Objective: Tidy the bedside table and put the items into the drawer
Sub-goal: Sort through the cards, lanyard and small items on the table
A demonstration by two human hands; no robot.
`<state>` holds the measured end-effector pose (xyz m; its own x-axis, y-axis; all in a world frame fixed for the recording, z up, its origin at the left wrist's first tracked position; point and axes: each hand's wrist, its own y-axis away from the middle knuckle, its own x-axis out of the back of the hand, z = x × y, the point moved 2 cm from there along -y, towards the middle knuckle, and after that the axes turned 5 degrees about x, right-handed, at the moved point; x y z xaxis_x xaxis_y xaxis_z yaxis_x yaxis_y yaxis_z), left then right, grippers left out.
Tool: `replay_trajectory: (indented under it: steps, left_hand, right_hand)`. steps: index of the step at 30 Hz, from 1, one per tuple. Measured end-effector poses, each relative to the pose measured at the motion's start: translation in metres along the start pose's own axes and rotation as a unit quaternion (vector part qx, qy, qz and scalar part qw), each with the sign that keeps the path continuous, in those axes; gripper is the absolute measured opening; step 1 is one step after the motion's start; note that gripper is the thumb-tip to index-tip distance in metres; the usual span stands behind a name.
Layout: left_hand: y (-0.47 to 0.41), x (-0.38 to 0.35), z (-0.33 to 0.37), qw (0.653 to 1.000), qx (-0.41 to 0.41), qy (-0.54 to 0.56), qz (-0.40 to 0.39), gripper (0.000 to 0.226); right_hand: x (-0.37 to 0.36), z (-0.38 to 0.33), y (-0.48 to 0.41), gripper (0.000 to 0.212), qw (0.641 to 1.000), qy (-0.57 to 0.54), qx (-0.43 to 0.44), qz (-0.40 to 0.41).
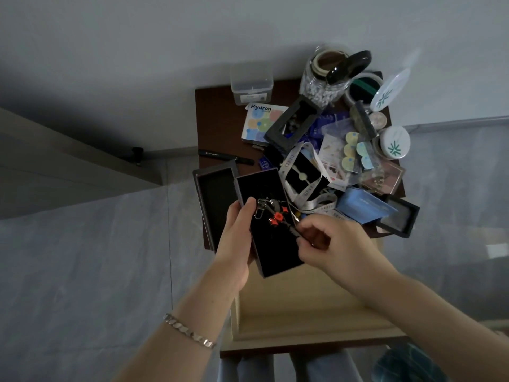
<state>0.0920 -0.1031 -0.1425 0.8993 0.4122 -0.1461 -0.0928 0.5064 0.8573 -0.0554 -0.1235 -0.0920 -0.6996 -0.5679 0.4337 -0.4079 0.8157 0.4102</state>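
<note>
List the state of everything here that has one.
Drawer: pulled open.
Black box: open, held by left hand.
Keychain: pinched by right hand, over the box.
Box lid: off, lying on the table.
Glass jar: open, lid tilted on its rim.

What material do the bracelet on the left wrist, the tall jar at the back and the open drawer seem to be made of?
The bracelet looks like polished silver-coloured metal: flat links catch light. The jar looks like clear glass or plastic, since pale beads show through its wall; I cannot tell which. The drawer looks like pale matte wood or board, with a moulded edge.
</note>
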Motion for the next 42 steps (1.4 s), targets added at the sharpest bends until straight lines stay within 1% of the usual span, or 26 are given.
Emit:
replay_trajectory:
  steps: [4,5,8,9,12,14,17,19,21,23,25,27,31,32,34,35,37,39,41,42]
  left_hand:
    - [0.0,-0.005,-0.001,1.0,-0.018,-0.02,-0.006,0.025]
    - [0.001,-0.006,-0.001,0.999,-0.023,-0.022,-0.007,0.025]
    - [0.002,-0.008,-0.003,0.999,-0.032,-0.039,-0.007,0.026]
    - [0.003,-0.01,-0.004,0.998,-0.034,-0.045,-0.005,0.027]
    - [0.005,-0.014,-0.007,0.998,-0.039,-0.056,-0.009,0.024]
    - [0.006,-0.016,-0.009,0.997,-0.038,-0.062,-0.015,0.023]
    - [0.006,-0.018,-0.012,0.997,-0.029,-0.066,-0.022,0.027]
    - [0.005,-0.019,-0.013,0.997,-0.027,-0.071,-0.025,0.027]
    - [0.004,-0.02,-0.014,0.997,-0.025,-0.074,-0.02,0.023]
    - [0.002,-0.02,-0.014,0.997,-0.022,-0.075,-0.013,0.018]
    - [0.001,-0.02,-0.013,0.997,-0.019,-0.073,-0.012,0.019]
    - [0.001,-0.02,-0.013,0.998,-0.017,-0.062,-0.022,0.024]
    - [0.004,-0.021,-0.012,0.996,-0.035,-0.07,-0.048,0.031]
    - [0.005,-0.021,-0.013,0.995,-0.04,-0.074,-0.051,0.033]
    - [0.006,-0.021,-0.013,0.995,-0.044,-0.079,-0.05,0.037]
    - [0.005,-0.021,-0.013,0.995,-0.047,-0.08,-0.048,0.038]
    - [0.005,-0.019,-0.014,0.995,-0.051,-0.077,-0.045,0.036]
    - [0.006,-0.017,-0.014,0.995,-0.05,-0.067,-0.047,0.032]
    - [0.006,-0.016,-0.016,0.996,-0.046,-0.067,-0.048,0.028]
    - [0.007,-0.016,-0.017,0.995,-0.045,-0.07,-0.046,0.027]
  right_hand:
    - [0.004,0.009,-0.002,0.0,1.0,-0.004,-0.026,0.006]
    - [0.003,0.01,-0.002,0.002,1.0,0.001,-0.031,0.001]
    - [0.001,0.01,-0.001,0.021,0.999,0.018,-0.024,-0.014]
    - [0.001,0.009,-0.001,0.024,0.999,0.026,-0.024,-0.017]
    - [0.0,0.008,-0.005,0.019,0.998,0.044,-0.05,-0.017]
    - [-0.002,0.011,-0.008,0.022,0.996,0.029,-0.087,-0.017]
    - [-0.005,0.008,-0.01,0.041,0.994,0.001,-0.109,-0.001]
    - [-0.004,0.005,-0.01,0.053,0.994,0.059,-0.095,0.01]
    - [-0.002,0.004,-0.009,0.05,0.988,0.127,-0.08,0.044]
    - [0.001,0.006,-0.008,0.04,0.985,0.136,-0.075,0.08]
    - [-0.001,0.007,-0.007,0.035,0.989,0.103,-0.077,0.078]
    - [-0.003,0.008,-0.006,0.034,0.992,0.042,-0.095,0.069]
    - [-0.005,0.015,-0.009,0.025,0.988,-0.041,-0.128,0.074]
    - [-0.006,0.015,-0.01,0.022,0.983,-0.1,-0.14,0.07]
    - [-0.009,0.011,-0.013,0.015,0.95,-0.248,-0.181,0.053]
    - [-0.01,0.008,-0.012,0.015,0.934,-0.295,-0.195,0.041]
    - [-0.009,0.004,-0.011,0.02,0.927,-0.319,-0.195,0.009]
    - [-0.008,0.002,-0.01,0.023,0.941,-0.293,-0.171,-0.015]
    - [-0.009,0.002,-0.009,0.025,0.95,-0.269,-0.157,-0.018]
    - [-0.01,0.003,-0.007,0.026,0.948,-0.273,-0.164,-0.007]
